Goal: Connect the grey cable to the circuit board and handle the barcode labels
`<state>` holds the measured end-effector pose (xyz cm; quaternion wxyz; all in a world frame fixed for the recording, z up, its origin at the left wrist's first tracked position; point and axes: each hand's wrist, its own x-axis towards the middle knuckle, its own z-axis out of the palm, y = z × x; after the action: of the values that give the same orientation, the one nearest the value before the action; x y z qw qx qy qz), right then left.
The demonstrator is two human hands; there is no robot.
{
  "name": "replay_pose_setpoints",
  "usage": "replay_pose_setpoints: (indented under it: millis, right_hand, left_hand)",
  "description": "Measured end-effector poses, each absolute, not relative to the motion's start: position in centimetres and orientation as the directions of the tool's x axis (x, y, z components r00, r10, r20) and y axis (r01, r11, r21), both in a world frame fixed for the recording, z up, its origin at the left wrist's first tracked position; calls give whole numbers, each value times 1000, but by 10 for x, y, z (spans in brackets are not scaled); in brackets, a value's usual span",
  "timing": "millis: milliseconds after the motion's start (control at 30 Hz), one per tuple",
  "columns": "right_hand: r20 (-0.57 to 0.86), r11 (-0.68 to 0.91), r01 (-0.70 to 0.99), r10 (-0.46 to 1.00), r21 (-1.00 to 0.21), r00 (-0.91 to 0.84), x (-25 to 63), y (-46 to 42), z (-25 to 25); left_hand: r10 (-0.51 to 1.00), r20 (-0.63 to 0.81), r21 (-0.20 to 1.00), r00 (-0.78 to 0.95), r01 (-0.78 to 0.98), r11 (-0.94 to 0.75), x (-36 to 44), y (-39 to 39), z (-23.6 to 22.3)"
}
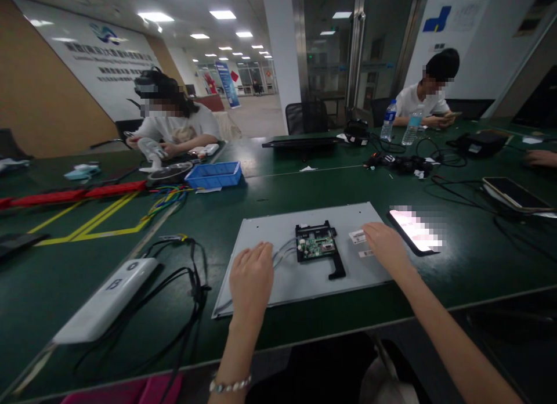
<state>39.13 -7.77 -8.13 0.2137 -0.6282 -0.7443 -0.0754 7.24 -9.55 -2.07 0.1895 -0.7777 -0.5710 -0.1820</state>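
Observation:
A flat grey-white panel point(265, 288) lies on the green table in front of me. At its middle sits a green circuit board point(319, 246) in a black plastic bracket point(336, 266), with grey cables point(285, 251) running from its left side. My left hand point(251, 279) is over the panel's left part, beside the cables, its fingers loosely bent and their tips partly hidden. Over the right part is my right hand point(385, 247), with fingers reaching toward a white label point(357, 237). Neither hand visibly holds anything.
Right of the panel lies a lit phone point(415, 231). A white power bank point(108, 299) and black cables point(195, 288) lie at left. Farther back are a blue bin point(214, 175), a black monitor-like slab point(302, 143) and water bottles point(389, 121). Two people sit across the table.

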Motion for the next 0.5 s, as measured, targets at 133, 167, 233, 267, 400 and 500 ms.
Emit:
replay_pose_setpoints:
  millis: [133, 167, 233, 267, 400, 500]
  right_hand:
    - [387, 85, 983, 922, -165, -14, 404, -75, -89]
    - [370, 78, 983, 929, -167, -10, 405, -75, -90]
    - [339, 74, 982, 941, -175, -10, 404, -74, -93]
    - [329, 73, 981, 944, -181, -9, 404, -74, -93]
    - [337, 56, 976, 941, -211, 19, 400, -74, -90]
    - [342, 50, 964, 939, -263, 45, 400, -75, -89]
  left_hand:
    - [801, 535, -75, 270, 959, -273, 65, -81, -20]
    - [812, 513, -78, 279, 957, -280, 64, -79, -23]
    - [840, 454, -86, 297, 953, -291, 62, -75, -31]
    - [855, 426, -87, 298, 953, -289, 61, -74, -35]
    - [889, 378, -62, 257, 965, -253, 59, -72, -45]
    - [904, 352, -31, 242, 968, -247, 59, -72, -45]
